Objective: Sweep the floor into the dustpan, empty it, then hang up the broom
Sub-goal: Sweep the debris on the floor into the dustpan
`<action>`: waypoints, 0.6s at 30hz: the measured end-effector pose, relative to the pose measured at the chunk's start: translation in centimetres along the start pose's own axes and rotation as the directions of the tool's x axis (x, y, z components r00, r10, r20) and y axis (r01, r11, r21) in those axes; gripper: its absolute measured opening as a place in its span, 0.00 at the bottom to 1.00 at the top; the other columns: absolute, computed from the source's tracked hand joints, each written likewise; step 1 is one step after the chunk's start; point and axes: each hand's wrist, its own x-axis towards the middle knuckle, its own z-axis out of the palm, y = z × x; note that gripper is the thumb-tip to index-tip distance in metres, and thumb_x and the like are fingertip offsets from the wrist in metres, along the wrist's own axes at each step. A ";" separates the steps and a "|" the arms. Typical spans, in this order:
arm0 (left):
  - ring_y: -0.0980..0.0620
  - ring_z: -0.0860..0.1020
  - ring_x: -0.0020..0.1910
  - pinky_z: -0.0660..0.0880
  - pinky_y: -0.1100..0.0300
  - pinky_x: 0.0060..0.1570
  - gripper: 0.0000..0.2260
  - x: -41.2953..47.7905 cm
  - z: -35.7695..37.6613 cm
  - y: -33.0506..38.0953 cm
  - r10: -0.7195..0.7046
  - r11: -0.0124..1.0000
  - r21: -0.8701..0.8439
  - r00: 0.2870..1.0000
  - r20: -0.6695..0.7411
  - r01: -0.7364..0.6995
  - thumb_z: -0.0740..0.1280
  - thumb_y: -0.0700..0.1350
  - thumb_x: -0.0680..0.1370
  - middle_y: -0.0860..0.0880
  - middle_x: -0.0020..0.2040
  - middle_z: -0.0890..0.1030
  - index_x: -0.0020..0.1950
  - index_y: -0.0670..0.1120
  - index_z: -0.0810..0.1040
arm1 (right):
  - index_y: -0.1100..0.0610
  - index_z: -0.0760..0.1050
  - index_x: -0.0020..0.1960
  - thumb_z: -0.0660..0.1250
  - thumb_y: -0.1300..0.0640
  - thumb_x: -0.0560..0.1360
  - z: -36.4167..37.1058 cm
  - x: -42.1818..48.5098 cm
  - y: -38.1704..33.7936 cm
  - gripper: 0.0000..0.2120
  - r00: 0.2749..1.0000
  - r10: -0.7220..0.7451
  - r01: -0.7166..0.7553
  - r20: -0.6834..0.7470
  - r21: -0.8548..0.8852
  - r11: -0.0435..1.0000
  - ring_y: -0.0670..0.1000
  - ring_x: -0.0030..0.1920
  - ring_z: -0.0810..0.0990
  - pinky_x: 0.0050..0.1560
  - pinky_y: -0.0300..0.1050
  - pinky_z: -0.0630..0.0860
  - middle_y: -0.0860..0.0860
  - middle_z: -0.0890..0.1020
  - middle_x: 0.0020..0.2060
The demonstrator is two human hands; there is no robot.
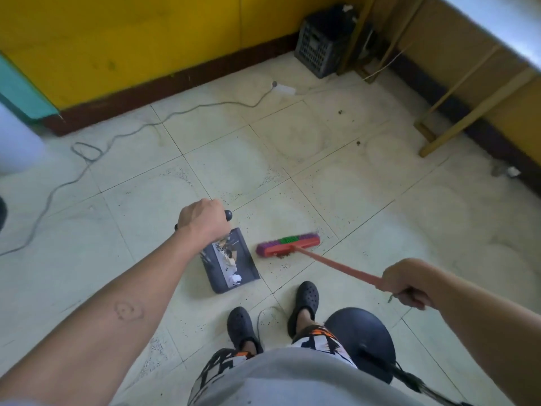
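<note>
My left hand point(203, 219) grips the black handle of a grey dustpan point(231, 263) that stands on the pale tiled floor, its mouth facing right. Scraps of paper and debris lie inside the pan. My right hand point(409, 284) grips the red handle of a broom point(288, 244). The broom head, red with purple and green bristles, rests on the floor just right of the dustpan's open edge. A small brown clump of dirt sits under the broom head. Fine dark specks dot the tiles around both.
A grey cable point(87, 159) snakes across the floor at left to a white plug point(284, 88). A black crate point(325, 42) stands in the far corner beside wooden table legs point(456, 127). A dark round stool point(363, 344) is by my right leg. Yellow walls bound the room.
</note>
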 end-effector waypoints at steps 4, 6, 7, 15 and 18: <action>0.44 0.73 0.40 0.70 0.58 0.40 0.04 0.5 0.1 -0.6 -0.009 1.000 -0.016 1.000 -0.003 0.009 0.64 0.45 0.76 0.43 0.49 0.81 0.46 0.45 0.75 | 0.64 0.69 0.52 0.52 0.48 0.80 -1.7 -2.7 0.4 0.19 0.996 -0.063 0.073 -0.057 0.189 0.979 0.47 0.15 0.60 0.21 0.35 0.58 0.50 0.65 0.18; 0.44 0.73 0.40 0.70 0.58 0.40 0.05 1.0 0.1 -0.6 0.005 1.000 -0.019 1.000 -0.001 -0.005 0.64 0.46 0.75 0.43 0.48 0.82 0.47 0.45 0.75 | 0.63 0.69 0.45 0.54 0.44 0.78 -2.7 -3.8 0.5 0.21 0.992 -0.089 0.109 -0.088 0.245 0.963 0.46 0.17 0.59 0.22 0.36 0.58 0.49 0.64 0.20; 0.44 0.73 0.40 0.70 0.58 0.40 0.06 1.1 0.1 -0.4 0.013 1.000 -0.020 1.000 0.006 -0.013 0.64 0.46 0.75 0.43 0.48 0.82 0.47 0.45 0.76 | 0.64 0.70 0.45 0.54 0.42 0.78 -3.1 -4.1 0.6 0.23 0.991 -0.099 0.121 -0.095 0.265 0.957 0.46 0.18 0.59 0.23 0.36 0.58 0.49 0.64 0.21; 0.45 0.73 0.40 0.71 0.58 0.40 0.05 2.8 -0.4 2.1 0.005 1.000 -0.010 0.999 0.031 -0.004 0.64 0.46 0.75 0.43 0.48 0.82 0.44 0.45 0.75 | 0.66 0.70 0.64 0.54 0.41 0.79 -6.9 -1.9 -1.6 0.29 0.976 -0.180 0.216 -0.125 0.407 0.888 0.45 0.15 0.59 0.20 0.34 0.57 0.48 0.63 0.21; 0.44 0.73 0.39 0.69 0.58 0.39 0.05 3.3 -0.4 2.4 -0.027 0.999 0.021 0.999 0.031 0.027 0.64 0.47 0.75 0.44 0.48 0.81 0.43 0.46 0.73 | 0.66 0.68 0.67 0.51 0.42 0.80 -9.7 -0.3 -3.3 0.29 0.970 -0.207 0.243 -0.128 0.464 0.852 0.45 0.17 0.58 0.23 0.36 0.57 0.50 0.62 0.25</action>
